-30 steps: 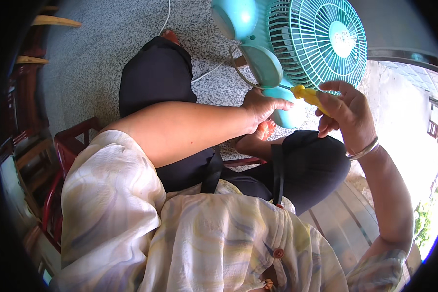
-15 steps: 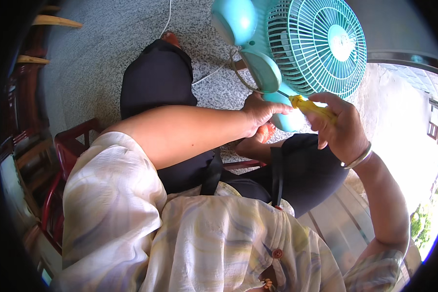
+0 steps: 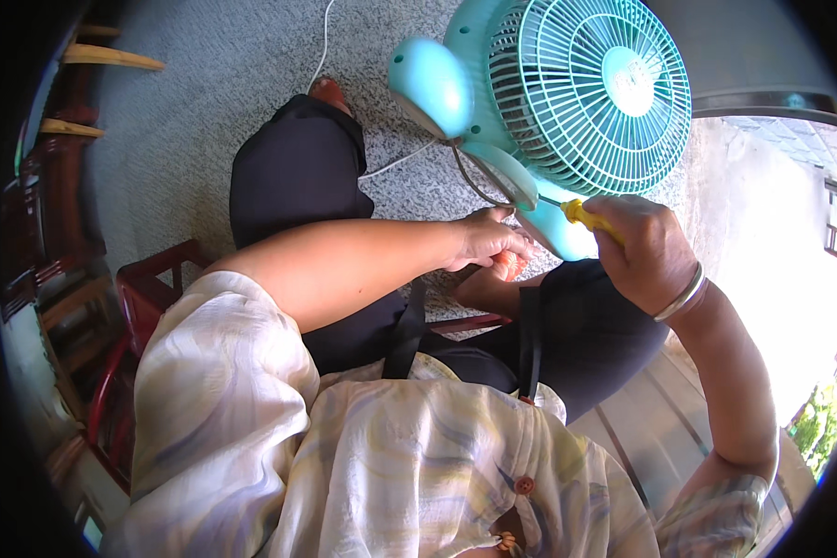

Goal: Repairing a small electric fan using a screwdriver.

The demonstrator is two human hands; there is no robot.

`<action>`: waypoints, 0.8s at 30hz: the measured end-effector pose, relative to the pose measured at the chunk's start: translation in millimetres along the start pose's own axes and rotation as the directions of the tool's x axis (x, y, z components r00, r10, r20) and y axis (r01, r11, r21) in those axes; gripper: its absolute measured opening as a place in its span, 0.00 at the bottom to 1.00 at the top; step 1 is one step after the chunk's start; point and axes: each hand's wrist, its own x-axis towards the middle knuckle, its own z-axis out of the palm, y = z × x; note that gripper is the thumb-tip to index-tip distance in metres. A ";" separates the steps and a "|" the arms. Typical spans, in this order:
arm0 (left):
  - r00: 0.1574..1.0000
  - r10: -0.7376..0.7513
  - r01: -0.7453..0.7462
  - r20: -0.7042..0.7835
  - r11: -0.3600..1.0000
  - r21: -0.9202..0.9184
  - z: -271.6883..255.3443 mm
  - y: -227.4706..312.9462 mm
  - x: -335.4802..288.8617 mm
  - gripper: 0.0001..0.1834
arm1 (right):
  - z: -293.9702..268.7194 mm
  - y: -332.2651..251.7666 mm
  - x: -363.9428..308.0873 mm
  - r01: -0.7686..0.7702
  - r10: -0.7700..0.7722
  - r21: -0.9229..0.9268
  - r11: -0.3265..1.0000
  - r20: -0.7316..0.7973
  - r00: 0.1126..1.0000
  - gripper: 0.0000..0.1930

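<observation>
A turquoise fan [image 3: 642,153] with a round grille lies at the upper right, its rounded base parts toward me. My right hand [image 3: 644,249] is closed around the yellow handle of a screwdriver [image 3: 586,217]. The screwdriver's thin shaft points left at the fan's base, beside a flap-like turquoise part [image 3: 504,172]; its tip is hidden. A dark wire [image 3: 470,177] loops to that part. My left hand [image 3: 485,240] is just below it, thumb and fingers apart, with nothing visible between them. Whether it touches the fan I cannot tell.
A white cord [image 3: 325,42] runs over the speckled grey floor [image 3: 195,121]. My knees [image 3: 298,167] are on both sides of the work. A dark red plastic stool [image 3: 149,298] is under me, and wooden furniture [image 3: 56,214] stands at the left.
The fan has tilted and shifted slightly, its foot part swinging left and down. My left hand has drawn back from the base. My right hand has turned, keeping the screwdriver.
</observation>
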 end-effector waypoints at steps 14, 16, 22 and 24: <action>0.715 0.214 -0.545 -0.666 0.767 -0.338 -71.2 53.4 -44.9 0.19 | -7.4 20.2 -29.7 0.097 -0.063 -0.318 0.943 0.114 0.991 0.08; 0.757 0.214 -0.423 -0.617 0.881 -0.213 -64.8 55.6 -45.9 0.24 | -7.0 27.2 -33.8 0.084 -0.057 -0.318 0.944 0.091 0.994 0.07; 0.923 0.140 -0.177 -0.358 0.981 -0.074 -66.3 49.5 -40.8 0.35 | -22.4 51.5 -42.9 -0.060 0.056 -0.109 0.992 -0.038 0.998 0.06; 0.938 0.114 -0.151 -0.328 0.984 -0.091 -58.7 47.8 -40.2 0.36 | -20.9 53.6 -47.1 -0.207 0.210 0.040 0.978 -0.184 0.960 0.08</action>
